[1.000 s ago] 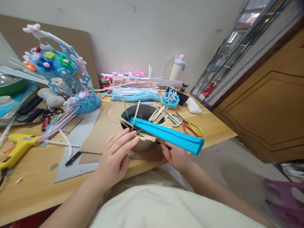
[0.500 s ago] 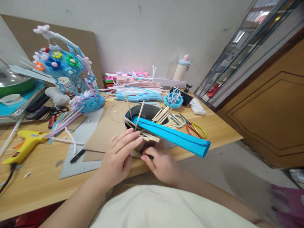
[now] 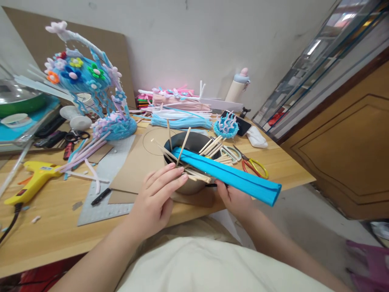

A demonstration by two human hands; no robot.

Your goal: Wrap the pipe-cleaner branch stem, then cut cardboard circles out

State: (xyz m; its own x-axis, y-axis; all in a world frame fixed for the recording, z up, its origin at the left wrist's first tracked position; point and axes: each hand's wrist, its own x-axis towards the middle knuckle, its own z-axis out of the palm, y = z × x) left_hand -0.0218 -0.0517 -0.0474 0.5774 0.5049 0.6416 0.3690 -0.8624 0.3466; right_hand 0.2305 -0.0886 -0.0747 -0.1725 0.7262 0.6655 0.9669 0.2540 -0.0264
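A pot (image 3: 190, 187) with a dark inside and a beige outer wall stands on brown cardboard at the table's front edge. Wooden sticks (image 3: 212, 147) and a rolled blue sheet (image 3: 231, 173) stick out of it; the roll juts to the right over my right hand. My left hand (image 3: 161, 192) lies with stretched fingers against the pot's near left rim and the stick ends. Low at the pot's right side, my right hand (image 3: 237, 198) is closed on a thin black pen (image 3: 211, 185), mostly hidden by the fingers and the roll.
A yellow glue gun (image 3: 32, 180), a black marker piece (image 3: 101, 196) and cardboard with a drawn circle (image 3: 136, 166) lie to the left. Behind stand a pipe-cleaner flower piece (image 3: 82, 77) and blue pipe-cleaner bundles (image 3: 180, 121). Scissors (image 3: 255, 166) lie right of the pot.
My right hand with the pen has moved right, from the pot's front round to its right side. My left hand stays at the rim. The whole view has shifted slightly.
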